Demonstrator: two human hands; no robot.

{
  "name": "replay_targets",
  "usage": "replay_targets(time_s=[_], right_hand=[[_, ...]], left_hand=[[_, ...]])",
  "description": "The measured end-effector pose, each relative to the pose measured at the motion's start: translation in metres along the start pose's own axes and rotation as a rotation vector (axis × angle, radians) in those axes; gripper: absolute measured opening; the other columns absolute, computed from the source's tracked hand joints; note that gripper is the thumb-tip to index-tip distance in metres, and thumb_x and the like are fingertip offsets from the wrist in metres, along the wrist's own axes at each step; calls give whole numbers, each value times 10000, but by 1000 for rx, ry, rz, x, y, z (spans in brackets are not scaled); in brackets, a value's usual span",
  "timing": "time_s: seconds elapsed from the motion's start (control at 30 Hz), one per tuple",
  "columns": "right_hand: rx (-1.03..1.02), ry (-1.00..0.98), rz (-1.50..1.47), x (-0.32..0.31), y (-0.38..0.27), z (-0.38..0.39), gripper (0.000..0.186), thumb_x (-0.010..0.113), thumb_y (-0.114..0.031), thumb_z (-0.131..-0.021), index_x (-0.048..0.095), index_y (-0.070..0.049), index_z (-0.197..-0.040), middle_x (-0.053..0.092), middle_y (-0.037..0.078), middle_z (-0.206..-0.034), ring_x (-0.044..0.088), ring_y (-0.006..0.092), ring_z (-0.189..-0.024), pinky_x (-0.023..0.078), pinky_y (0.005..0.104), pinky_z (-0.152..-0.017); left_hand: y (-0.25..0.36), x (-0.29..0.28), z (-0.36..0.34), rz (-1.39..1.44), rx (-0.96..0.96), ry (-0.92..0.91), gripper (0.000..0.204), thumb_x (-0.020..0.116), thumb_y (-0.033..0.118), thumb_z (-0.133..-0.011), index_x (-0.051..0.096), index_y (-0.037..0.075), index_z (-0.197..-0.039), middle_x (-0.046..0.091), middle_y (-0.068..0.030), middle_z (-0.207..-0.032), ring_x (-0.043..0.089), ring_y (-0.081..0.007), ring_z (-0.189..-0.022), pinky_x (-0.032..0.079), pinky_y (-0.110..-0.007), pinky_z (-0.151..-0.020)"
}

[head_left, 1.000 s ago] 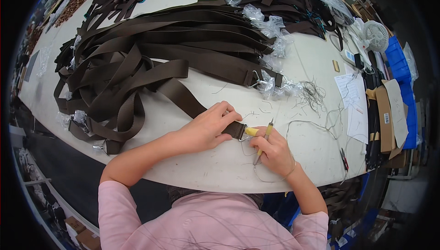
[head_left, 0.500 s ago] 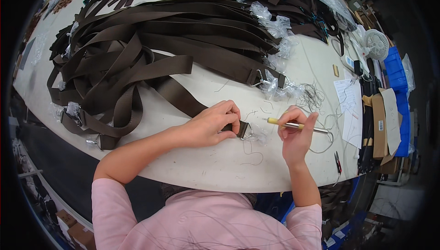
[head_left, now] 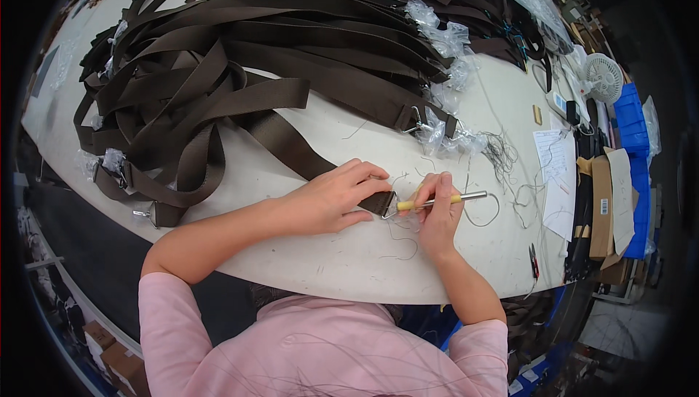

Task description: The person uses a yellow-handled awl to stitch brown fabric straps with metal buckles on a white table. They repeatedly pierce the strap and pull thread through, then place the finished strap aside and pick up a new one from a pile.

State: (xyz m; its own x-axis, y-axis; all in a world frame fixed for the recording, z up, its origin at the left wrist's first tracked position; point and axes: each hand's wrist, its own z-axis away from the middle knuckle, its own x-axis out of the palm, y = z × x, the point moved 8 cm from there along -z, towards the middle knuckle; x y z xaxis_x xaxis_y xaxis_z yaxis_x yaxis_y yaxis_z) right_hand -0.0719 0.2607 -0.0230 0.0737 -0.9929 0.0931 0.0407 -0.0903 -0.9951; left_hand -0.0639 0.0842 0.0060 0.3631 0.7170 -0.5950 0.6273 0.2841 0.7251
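My left hand rests across the end of a dark brown webbing strap, fingers along its far edge and thumb at the near edge. A triangular metal ring sticks out of that strap end. In my right hand is a slim pen-shaped tool, yellow at the front and metal at the back, with a thin cord at its rear. Its tip points left and is right beside the ring; whether they touch I cannot tell.
A big heap of brown straps fills the left and far table, its metal ends in clear plastic wrap. Loose threads lie at right. Beyond are small red-handled snips, paper sheets, a white fan and blue bins.
My right hand has moved left, bringing the tool from apart to right beside the ring. My left fingers have spread from a bunched pinch. The plastic by the ring no longer shows.
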Motion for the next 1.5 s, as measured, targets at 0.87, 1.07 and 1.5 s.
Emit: replay_targets(time_s=[0.87, 1.07, 1.5], right_hand=[[-568, -95, 662, 18, -37, 18, 260, 761, 68, -829, 529, -49, -830, 669, 140, -870, 668, 261, -723, 532, 331, -636], [-792, -209, 805, 35, -52, 34, 274, 763, 48, -774, 527, -86, -805, 637, 85, -823, 590, 269, -708, 487, 377, -582], [-739, -284, 957, 34, -42, 31, 191, 750, -28, -823, 577, -15, -905, 556, 108, -748, 563, 295, -717, 485, 402, -631]], left_hand=[[6, 34, 23, 888, -804, 13, 345, 684, 230, -1003, 645, -11, -1247, 720, -94, -1121, 719, -142, -904, 591, -271, -743], [-6, 60, 26, 1468, -948, 151, 285, 638, 199, -1033, 636, -20, -1215, 709, -91, -1056, 717, -146, -921, 583, -261, -880], [36, -27, 16, -8, -21, 179, 83, 711, -14, -895, 714, 21, -970, 699, -59, -1033, 688, -241, -1064, 542, -361, -943]])
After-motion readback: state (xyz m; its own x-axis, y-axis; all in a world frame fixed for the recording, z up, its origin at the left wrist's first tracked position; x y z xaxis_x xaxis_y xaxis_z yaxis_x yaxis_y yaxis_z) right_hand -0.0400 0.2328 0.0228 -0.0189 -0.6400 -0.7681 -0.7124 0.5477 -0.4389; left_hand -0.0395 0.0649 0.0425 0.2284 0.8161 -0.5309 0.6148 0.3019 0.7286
